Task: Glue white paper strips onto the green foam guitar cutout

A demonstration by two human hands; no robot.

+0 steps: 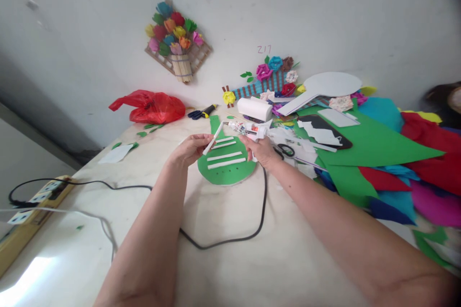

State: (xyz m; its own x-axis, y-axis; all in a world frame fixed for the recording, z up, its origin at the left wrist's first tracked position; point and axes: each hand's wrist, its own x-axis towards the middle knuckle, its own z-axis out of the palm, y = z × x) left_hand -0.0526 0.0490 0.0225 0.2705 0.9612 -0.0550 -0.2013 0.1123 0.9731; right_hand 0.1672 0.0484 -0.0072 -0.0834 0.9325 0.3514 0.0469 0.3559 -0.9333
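Between the thumb and fingers of my left hand (194, 148) is a thin white paper strip (213, 139), tilted up to the right. My right hand (262, 150) is wrapped round a white glue gun (252, 129), and its nozzle is close to the strip's upper end; whether they touch I cannot tell. Beneath both hands lies a green guitar-shaped cutout (230, 176) with several white strips (226, 156) laid across it and a row of dark dots near its lower edge. A black cord (230, 241) loops over the table below the cutout.
To the left are a power strip (39, 199) and a red plastic bag (154, 108). Pliers (203, 112) lie at the back. Scissors (286, 149), a white roll (255, 109), green sheets (382, 139) and coloured paper scraps crowd the right. A paper-flower basket (182, 67) hangs on the wall.
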